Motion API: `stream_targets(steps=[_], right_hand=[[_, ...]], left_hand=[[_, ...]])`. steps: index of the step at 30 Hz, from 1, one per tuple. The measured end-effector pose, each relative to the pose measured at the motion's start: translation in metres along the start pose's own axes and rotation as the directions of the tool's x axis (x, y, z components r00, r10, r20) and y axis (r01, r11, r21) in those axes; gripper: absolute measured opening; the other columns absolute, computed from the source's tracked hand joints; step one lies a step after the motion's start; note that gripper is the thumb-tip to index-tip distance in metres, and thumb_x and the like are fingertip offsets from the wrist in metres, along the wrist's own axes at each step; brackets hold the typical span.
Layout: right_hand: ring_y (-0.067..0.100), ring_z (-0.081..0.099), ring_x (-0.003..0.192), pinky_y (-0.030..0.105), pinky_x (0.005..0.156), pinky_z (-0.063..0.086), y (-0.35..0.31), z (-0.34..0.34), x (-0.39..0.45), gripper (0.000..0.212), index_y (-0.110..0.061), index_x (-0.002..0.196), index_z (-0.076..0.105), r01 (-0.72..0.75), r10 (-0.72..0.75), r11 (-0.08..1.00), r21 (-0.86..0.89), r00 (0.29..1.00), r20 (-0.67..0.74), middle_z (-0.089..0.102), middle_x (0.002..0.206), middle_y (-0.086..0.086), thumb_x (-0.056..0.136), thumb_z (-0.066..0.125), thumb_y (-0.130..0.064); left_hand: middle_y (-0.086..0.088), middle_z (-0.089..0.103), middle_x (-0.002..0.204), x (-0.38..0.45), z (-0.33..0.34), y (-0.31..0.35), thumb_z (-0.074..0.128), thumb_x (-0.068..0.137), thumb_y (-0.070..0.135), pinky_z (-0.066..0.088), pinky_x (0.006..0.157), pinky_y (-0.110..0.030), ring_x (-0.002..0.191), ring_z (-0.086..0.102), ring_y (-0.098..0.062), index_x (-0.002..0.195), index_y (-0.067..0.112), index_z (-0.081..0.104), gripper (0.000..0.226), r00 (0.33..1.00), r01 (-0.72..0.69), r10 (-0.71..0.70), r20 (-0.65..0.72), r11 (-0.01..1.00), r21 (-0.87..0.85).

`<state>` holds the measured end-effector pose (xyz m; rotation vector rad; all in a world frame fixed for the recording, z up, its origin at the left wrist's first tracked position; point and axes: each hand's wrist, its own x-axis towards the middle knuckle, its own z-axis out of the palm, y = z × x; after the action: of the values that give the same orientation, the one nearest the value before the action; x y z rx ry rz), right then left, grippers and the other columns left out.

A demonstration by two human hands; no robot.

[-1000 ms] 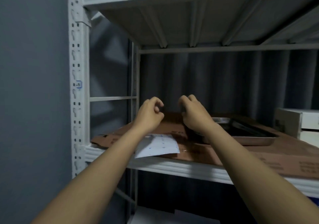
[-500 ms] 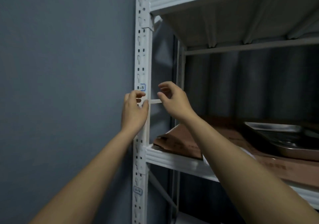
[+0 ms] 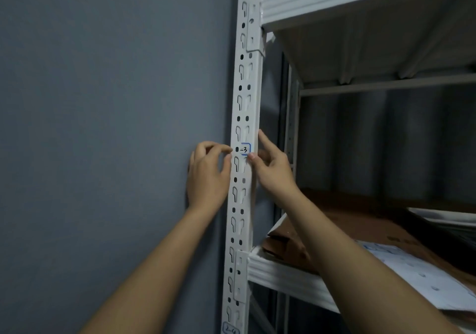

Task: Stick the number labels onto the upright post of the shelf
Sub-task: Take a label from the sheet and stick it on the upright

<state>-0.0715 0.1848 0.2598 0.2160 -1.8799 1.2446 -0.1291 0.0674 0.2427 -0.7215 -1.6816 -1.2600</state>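
Observation:
The white perforated upright post (image 3: 243,96) runs down the middle of the view. A blue-edged number label (image 3: 245,149) marked "-3" is stuck on its front, and a second label (image 3: 231,330) sits at the bottom edge. My left hand (image 3: 208,176) is at the post's left edge, level with the "-3" label. Its thumb and forefinger are pinched together there, and I cannot make out what is between them. My right hand (image 3: 270,168) is on the post's right side. Its forefinger lies straight up along the edge, and its thumb presses just under the label's lower right corner.
A grey wall (image 3: 103,127) is close on the left of the post. An upper shelf board (image 3: 360,4) juts out overhead. The lower shelf (image 3: 283,272) carries brown cardboard (image 3: 347,225), a white label sheet (image 3: 412,269) and a metal tray (image 3: 450,217).
Both hands rose from over the lower shelf to the post with a pale strip stretched between them. They now sit higher, either side of the "-3" label. The view swung left and closer.

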Motion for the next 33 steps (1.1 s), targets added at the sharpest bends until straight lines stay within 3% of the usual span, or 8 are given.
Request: stream_targets(steps=[6, 11, 15, 21, 27, 33], right_hand=[[0.011, 0.067, 0.103, 0.033, 0.09, 0.056, 0.005, 0.004, 0.001, 0.06, -0.026, 0.15, 0.029, 0.016, -0.014, 0.999, 0.037, 0.999, -0.029, 0.067, 0.122, 0.003, 0.097, 0.053, -0.009], [0.007, 0.067, 0.1, 0.028, 0.086, 0.057, 0.006, 0.005, 0.001, 0.061, -0.027, 0.15, 0.03, 0.011, -0.009, 0.997, 0.08, 1.0, -0.021, 0.067, 0.12, -0.003, 0.097, 0.053, -0.009], [0.009, 0.065, 0.106, 0.035, 0.096, 0.053, 0.007, 0.004, 0.001, 0.061, -0.026, 0.15, 0.03, 0.01, -0.008, 0.996, 0.093, 1.0, -0.024, 0.065, 0.122, -0.002, 0.097, 0.053, -0.008], [0.007, 0.065, 0.105, 0.035, 0.1, 0.05, 0.007, 0.005, 0.001, 0.06, -0.022, 0.149, 0.031, 0.025, -0.022, 0.995, 0.097, 0.999, -0.031, 0.066, 0.118, -0.002, 0.096, 0.054, -0.006], [0.009, 0.065, 0.107, 0.033, 0.099, 0.05, 0.007, 0.005, 0.0, 0.059, -0.022, 0.149, 0.032, 0.033, -0.029, 0.993, 0.114, 0.999, -0.035, 0.066, 0.122, 0.002, 0.097, 0.053, -0.006], [0.005, 0.065, 0.103, 0.031, 0.098, 0.051, 0.006, 0.006, -0.001, 0.059, -0.026, 0.148, 0.034, 0.029, -0.024, 0.992, 0.122, 0.999, -0.048, 0.068, 0.119, 0.001, 0.096, 0.054, -0.006]], left_hand=[[0.009, 0.048, 0.099, 0.002, 0.006, -0.003, 0.064, 0.086, 0.025, 0.044, 0.082, -0.031, 0.098, 0.051, -0.016, 0.091, 0.026, 0.07, 0.007, 0.999, 0.048, -0.049, -0.008, 0.995, -0.086], [0.01, 0.05, 0.102, 0.003, 0.009, 0.0, 0.065, 0.086, 0.025, 0.048, 0.081, -0.034, 0.098, 0.052, -0.011, 0.091, 0.028, 0.07, 0.008, 0.998, 0.053, -0.055, -0.012, 0.989, -0.137], [0.012, 0.049, 0.102, 0.004, 0.01, 0.008, 0.063, 0.087, 0.028, 0.048, 0.08, -0.033, 0.101, 0.052, -0.01, 0.092, 0.029, 0.069, 0.008, 0.997, 0.067, -0.07, -0.035, 0.995, -0.08], [0.008, 0.05, 0.114, 0.009, 0.009, 0.017, 0.06, 0.089, 0.029, 0.041, 0.075, -0.028, 0.111, 0.046, -0.013, 0.094, 0.024, 0.07, 0.012, 0.996, 0.085, -0.084, -0.007, 0.991, 0.099], [0.003, 0.048, 0.131, 0.016, 0.005, 0.021, 0.061, 0.089, 0.031, 0.038, 0.088, -0.029, 0.12, 0.047, -0.016, 0.098, 0.025, 0.072, 0.015, 0.972, 0.226, -0.228, 0.056, 0.973, 0.052], [0.003, 0.044, 0.133, 0.019, 0.006, 0.023, 0.056, 0.091, 0.028, 0.036, 0.09, -0.028, 0.126, 0.038, -0.014, 0.098, 0.016, 0.067, 0.018, 0.984, 0.125, -0.141, 0.104, 0.981, 0.146]])
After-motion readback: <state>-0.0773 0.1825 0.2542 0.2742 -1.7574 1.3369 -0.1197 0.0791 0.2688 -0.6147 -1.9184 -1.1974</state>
